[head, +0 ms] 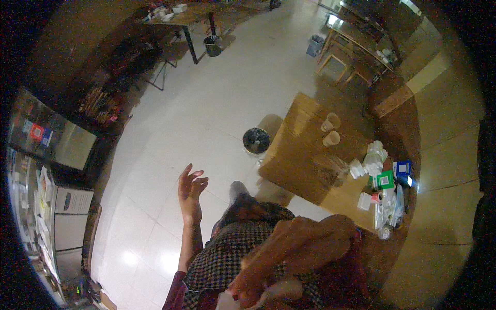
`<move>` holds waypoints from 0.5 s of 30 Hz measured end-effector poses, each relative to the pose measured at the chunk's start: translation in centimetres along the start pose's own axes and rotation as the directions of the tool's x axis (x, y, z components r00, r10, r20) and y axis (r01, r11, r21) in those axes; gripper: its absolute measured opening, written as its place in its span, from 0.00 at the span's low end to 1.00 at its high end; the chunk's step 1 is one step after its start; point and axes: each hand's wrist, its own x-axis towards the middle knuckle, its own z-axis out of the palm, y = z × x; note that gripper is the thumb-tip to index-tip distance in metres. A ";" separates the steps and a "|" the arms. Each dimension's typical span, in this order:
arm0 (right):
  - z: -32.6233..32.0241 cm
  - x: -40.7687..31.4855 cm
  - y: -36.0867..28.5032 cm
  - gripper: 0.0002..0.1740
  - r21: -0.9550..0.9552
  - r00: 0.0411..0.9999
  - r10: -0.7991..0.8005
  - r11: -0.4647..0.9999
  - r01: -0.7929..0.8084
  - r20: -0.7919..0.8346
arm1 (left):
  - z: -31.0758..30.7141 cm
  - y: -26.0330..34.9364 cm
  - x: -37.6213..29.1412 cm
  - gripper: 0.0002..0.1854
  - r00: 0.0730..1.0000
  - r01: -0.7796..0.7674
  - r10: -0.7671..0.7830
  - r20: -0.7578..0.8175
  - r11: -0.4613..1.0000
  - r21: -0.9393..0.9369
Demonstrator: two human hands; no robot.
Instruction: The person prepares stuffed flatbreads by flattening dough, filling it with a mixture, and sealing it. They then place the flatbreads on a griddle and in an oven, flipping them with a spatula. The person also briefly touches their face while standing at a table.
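My left hand (192, 190) is raised over the pale floor, its palm partly turned up and its fingers apart and loosely bent, with nothing in it. My right arm is bent across my front. My right hand (252, 285) is close to my chest at the bottom edge, dim and blurred. A whitish thing (226, 301) shows beside its fingers; whether the hand grips it cannot be told. A checked apron (232, 244) covers my front. To the right stands a wooden table (298, 155) with two pale cups, one (331, 138) nearer than the other (327, 125).
Crumpled white plastic bags (375, 159), a green code stand (383, 179) and a blue one (402, 169) crowd the table's right end. A round bin (256, 140) stands by its left corner. At left are a counter (73, 143) and a white box (73, 200).
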 end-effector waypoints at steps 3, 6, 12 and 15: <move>0.3 0.3 0.2 0.22 0.060 0.998 0.042 0.997 -0.045 0.051 | -0.9 0.0 -0.3 0.23 1.000 -0.004 0.004 -0.015 1.000 -0.008; 0.5 1.5 1.9 0.22 0.086 0.995 -0.027 0.996 0.018 0.100 | -1.5 0.2 -0.6 0.24 0.999 0.020 -0.020 -0.026 1.000 -0.009; 0.8 2.8 3.8 0.20 0.134 0.982 -0.098 0.988 0.077 0.163 | -1.9 0.4 -0.8 0.24 0.999 0.022 -0.022 -0.045 1.000 0.010; 0.9 3.0 4.1 0.20 0.150 0.978 -0.107 0.985 0.080 0.178 | -2.1 0.3 -1.0 0.24 1.000 -0.002 0.001 -0.030 1.000 -0.013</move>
